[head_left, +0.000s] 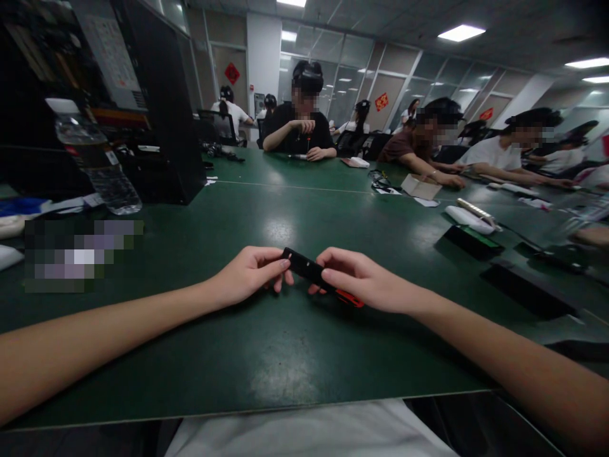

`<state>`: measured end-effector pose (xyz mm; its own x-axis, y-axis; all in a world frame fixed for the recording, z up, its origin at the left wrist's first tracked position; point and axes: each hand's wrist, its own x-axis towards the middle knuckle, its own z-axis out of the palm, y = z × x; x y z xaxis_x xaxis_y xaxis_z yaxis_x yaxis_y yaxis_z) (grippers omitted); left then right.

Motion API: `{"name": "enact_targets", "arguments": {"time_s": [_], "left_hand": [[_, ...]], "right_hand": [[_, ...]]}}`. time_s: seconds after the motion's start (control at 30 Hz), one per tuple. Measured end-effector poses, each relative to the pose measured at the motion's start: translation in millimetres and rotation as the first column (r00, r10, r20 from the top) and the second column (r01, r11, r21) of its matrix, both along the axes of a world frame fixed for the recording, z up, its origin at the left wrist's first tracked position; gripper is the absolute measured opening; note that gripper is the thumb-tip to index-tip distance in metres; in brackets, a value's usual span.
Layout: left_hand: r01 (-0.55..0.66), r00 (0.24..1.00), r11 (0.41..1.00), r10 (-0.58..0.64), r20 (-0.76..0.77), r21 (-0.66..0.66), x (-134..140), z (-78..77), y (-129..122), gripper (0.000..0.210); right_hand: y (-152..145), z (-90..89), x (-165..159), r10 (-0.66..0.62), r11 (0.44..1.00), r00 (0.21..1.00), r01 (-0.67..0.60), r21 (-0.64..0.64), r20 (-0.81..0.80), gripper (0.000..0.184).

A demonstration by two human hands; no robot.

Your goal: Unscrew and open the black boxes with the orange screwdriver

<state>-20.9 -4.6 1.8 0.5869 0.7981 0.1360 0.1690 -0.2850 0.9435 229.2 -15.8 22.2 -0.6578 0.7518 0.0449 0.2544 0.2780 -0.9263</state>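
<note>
Between my two hands, a little above the green table [209,355], is a narrow black bar-shaped piece [308,268] with small light spots along its face. It slants down toward the right. My left hand [252,273] pinches its left end between thumb and fingers. Farther right, my right hand [364,279] grips the other end, thumb on the near face. A red-orange part [351,298] shows beneath my right hand; whether it is joined to the black piece is hidden.
At the left stand a water bottle [102,155] and a tall black panel [164,101]. To the right lie a black-and-green box [469,241], a white case [469,219] and a long black box [530,289]. Across the table a person [299,127] handles small items; other people sit at the right.
</note>
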Motion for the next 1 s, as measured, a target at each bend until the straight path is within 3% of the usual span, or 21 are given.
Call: {"name": "enact_targets", "arguments": {"time_s": [0.1,0.2,0.27,0.33,0.37,0.4,0.43,0.47,0.5,0.53,0.6,0.63,0.67,0.7,0.8,1.0], "left_hand": [[0.053,0.999,0.998,-0.053,0.004,0.036,4,1.3,-5,0.027],[0.042,0.999,0.997,-0.041,-0.019,0.065,7,1.5,-9,0.021],[0.018,1.0,0.998,-0.017,-0.023,0.054,7,0.8,-10,0.025],[0.009,0.999,0.999,-0.007,-0.046,0.036,6,-0.1,-10,0.031],[0.011,0.998,0.999,-0.008,-0.069,0.033,6,-0.5,-9,0.031],[0.017,0.995,0.999,-0.014,-0.095,0.037,6,-0.7,-9,0.03],[0.026,0.993,0.999,-0.021,-0.117,0.045,6,-0.7,-9,0.029],[0.035,0.991,0.998,-0.028,-0.134,0.055,5,-0.5,-9,0.028],[0.041,0.988,0.997,-0.031,-0.149,0.065,5,-0.2,-9,0.026],[0.044,0.986,0.996,-0.031,-0.164,0.074,5,0.2,-9,0.025],[0.042,0.982,0.995,-0.025,-0.189,0.088,5,1.2,-10,0.024],[0.041,0.98,0.995,-0.022,-0.2,0.092,6,1.6,-10,0.024],[0.041,0.978,0.995,-0.021,-0.21,0.094,6,1.8,-10,0.024],[0.043,0.976,0.994,-0.021,-0.217,0.097,6,2.0,-10,0.025],[0.047,0.974,0.993,-0.022,-0.226,0.106,6,2.2,-9,0.024],[0.052,0.974,0.991,-0.024,-0.227,0.122,6,3.2,-10,0.023]], "right_hand": [[-6,-2.0,0,0.074,0.985,0.993,-0.087,-0.148,-0.088,0.033],[-1,6.1,11,0.076,0.984,0.993,-0.089,-0.151,-0.092,0.033],[7,16.3,25,0.038,0.996,0.997,-0.043,-0.076,-0.067,0.032],[19,29.4,46,-0.069,0.994,0.997,0.071,0.079,-0.026,0.032],[27,36.4,61,-0.167,0.966,0.986,0.163,0.199,0.006,0.033],[36,42.9,78,-0.295,0.902,0.954,0.259,0.346,0.055,0.034],[46,48.5,99,-0.453,0.789,0.883,0.332,0.518,0.124,0.033],[56,52.6,122,-0.64,0.618,0.748,0.366,0.696,0.176,0.03],[65,54.9,147,-0.805,0.452,0.556,0.346,0.822,0.208,0.027],[74,55.2,174,-0.898,0.369,0.363,0.308,0.877,0.25,0.027],[87,50.3,228,-0.942,0.318,0.002,0.331,0.888,0.336,0.031],[91,46.0,252,-0.899,0.353,-0.12,0.371,0.859,0.422,0.033],[94,41.2,273,-0.845,0.39,-0.192,0.416,0.821,0.499,0.033],[96,36.5,291,-0.824,0.397,-0.215,0.44,0.805,0.524,0.031],[100,24.7,322,-0.792,0.414,-0.223,0.489,0.768,0.568,0.028],[112,9.4,335,-0.756,0.453,-0.181,0.549,0.702,0.629,0.026]]}}
